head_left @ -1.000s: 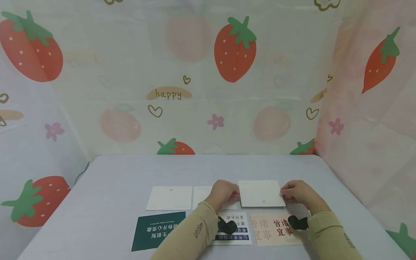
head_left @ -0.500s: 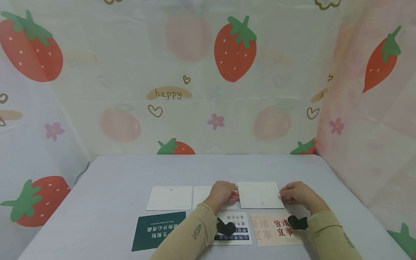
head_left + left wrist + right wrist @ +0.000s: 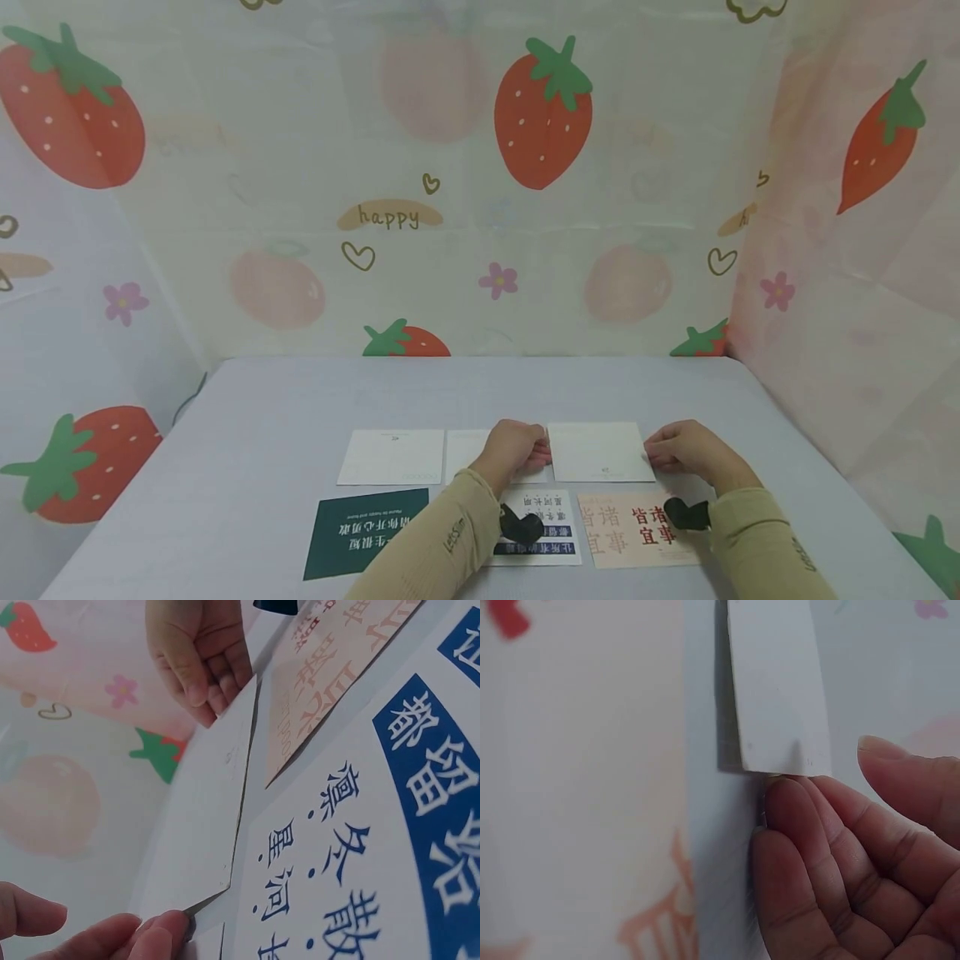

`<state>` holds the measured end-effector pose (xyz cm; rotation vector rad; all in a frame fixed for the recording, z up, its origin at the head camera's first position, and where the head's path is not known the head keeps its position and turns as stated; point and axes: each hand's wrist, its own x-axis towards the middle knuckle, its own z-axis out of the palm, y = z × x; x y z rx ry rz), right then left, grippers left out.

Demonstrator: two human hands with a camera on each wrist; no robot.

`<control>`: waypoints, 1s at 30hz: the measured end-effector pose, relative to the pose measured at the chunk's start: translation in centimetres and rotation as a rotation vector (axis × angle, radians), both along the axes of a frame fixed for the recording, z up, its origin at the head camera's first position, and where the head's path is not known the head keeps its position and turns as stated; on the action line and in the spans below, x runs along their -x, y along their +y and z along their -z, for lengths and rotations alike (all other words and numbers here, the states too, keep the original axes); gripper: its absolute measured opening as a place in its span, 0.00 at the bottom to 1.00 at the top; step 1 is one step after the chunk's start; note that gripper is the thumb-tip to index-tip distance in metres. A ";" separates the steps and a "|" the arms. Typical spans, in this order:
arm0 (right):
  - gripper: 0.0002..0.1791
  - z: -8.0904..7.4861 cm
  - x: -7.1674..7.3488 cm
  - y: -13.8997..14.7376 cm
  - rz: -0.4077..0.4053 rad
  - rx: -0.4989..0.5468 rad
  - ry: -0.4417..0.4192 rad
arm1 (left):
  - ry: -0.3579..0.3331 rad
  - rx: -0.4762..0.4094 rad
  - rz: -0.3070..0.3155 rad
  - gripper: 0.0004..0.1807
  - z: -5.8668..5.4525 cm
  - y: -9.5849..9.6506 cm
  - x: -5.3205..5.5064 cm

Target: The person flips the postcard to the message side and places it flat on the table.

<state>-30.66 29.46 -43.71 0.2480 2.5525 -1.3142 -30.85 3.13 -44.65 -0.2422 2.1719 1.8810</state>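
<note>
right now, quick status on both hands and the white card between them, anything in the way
Left hand, right hand: touching opposite ends of white card, thumbs off. Near edge looks slightly raised. Nothing on top; peach card nearer, apart.

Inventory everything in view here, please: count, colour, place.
White cards: 3, white, far row; middle one partly hidden.
Green card: 1, dark green, near row left.
Lettered card: 1, white and blue, near row middle.
Peach card: 1, peach with red, near row right.
Table: 1, pale, under the cards.
Backdrop: 1, pale, fruit-printed, around the table.
Cable: 1, dark, by the table's left edge.
Wrist pieces: 2, black, one per wrist.
Sleeves: 2, tan, on both arms.
Left hand: 1, bare, at rightmost white card's left edge.
Right hand: 1, bare, at that card's right edge.
</note>
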 end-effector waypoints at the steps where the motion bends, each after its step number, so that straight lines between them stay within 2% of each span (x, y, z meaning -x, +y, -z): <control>1: 0.09 0.0 0.0 0.0 -0.001 0.000 0.001 | -0.001 0.001 -0.002 0.11 0.0 0.0 0.0; 19: 0.09 0.2 0.1 0.0 0.016 -0.042 -0.018 | -0.001 -0.007 0.008 0.12 0.2 -0.2 -0.1; 30: 0.08 0.1 0.0 0.0 0.012 -0.006 -0.021 | -0.006 -0.031 0.002 0.12 0.3 -0.2 -0.1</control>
